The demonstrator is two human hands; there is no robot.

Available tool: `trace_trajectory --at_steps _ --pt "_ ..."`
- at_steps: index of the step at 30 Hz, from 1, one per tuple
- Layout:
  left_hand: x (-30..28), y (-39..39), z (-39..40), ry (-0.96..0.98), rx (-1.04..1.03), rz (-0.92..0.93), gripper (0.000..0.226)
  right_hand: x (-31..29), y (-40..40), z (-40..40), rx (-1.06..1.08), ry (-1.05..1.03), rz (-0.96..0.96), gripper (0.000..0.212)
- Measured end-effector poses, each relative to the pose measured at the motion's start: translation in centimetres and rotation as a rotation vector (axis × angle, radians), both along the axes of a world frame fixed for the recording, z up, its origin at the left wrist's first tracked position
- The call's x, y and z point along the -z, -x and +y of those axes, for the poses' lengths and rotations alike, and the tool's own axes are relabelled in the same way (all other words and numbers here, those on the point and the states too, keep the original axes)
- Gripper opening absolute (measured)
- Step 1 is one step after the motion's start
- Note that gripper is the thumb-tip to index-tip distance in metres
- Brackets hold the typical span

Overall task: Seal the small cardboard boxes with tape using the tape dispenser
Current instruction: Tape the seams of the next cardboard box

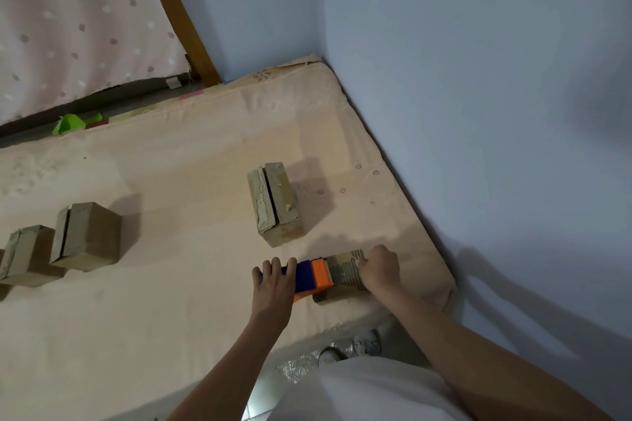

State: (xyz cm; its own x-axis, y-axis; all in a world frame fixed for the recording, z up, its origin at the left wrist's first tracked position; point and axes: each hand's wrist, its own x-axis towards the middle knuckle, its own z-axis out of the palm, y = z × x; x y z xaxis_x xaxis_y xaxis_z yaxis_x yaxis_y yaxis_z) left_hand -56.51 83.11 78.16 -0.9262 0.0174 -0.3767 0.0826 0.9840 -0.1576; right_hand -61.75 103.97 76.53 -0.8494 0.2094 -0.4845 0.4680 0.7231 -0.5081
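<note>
Left hand (273,284) fingers (272,265) curl over the blue-and-orange plastic tape dispenser (313,277), which rests on the small brown cardboard box (345,280) that the right hand (379,270) grips with curled fingers; sealing appears under way. Beyond the fingers, a second cardboard box (275,203) shows an open seam, and two more boxes (85,237) wait left. All lie on a peach mattress (171,301) beside pale blue walls (478,79).

No legible text, label or number anywhere — boxes (and dispenser) unmarked.
</note>
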Motion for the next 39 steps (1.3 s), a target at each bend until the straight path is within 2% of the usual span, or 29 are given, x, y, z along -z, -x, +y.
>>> trace_trajectory --at_steps 5,9,16,18,23,27,39 --pt "-0.1 0.0 0.1 -0.014 -0.010 0.002 0.076 0.1 -0.3 -0.5 0.023 0.066 -0.037 0.036" --pt "-0.1 0.0 0.0 -0.014 0.000 0.006 0.077 0.7 -0.8 -1.4 0.005 0.029 -0.024 0.060" --pt "-0.2 0.3 -0.1 -0.005 0.019 0.000 0.079 1.0 -1.0 -0.9 0.068 0.074 -0.056 0.073" --pt "-0.2 0.4 -0.2 -0.011 0.015 -0.004 0.080 1.5 -0.9 -0.5 0.074 0.111 -0.049 0.069" --pt "0.0 0.4 -0.4 0.003 0.028 0.002 0.082 1.8 -1.2 0.3 0.082 0.148 -0.020 0.042" --pt "0.1 0.5 -0.6 -0.005 0.034 0.008 0.082 2.1 -1.3 0.7 0.105 0.177 0.003 0.032" --pt "0.4 0.4 -0.8 -0.041 0.025 0.005 0.079 3.0 -1.5 2.9 0.207 0.400 -0.036 0.019"
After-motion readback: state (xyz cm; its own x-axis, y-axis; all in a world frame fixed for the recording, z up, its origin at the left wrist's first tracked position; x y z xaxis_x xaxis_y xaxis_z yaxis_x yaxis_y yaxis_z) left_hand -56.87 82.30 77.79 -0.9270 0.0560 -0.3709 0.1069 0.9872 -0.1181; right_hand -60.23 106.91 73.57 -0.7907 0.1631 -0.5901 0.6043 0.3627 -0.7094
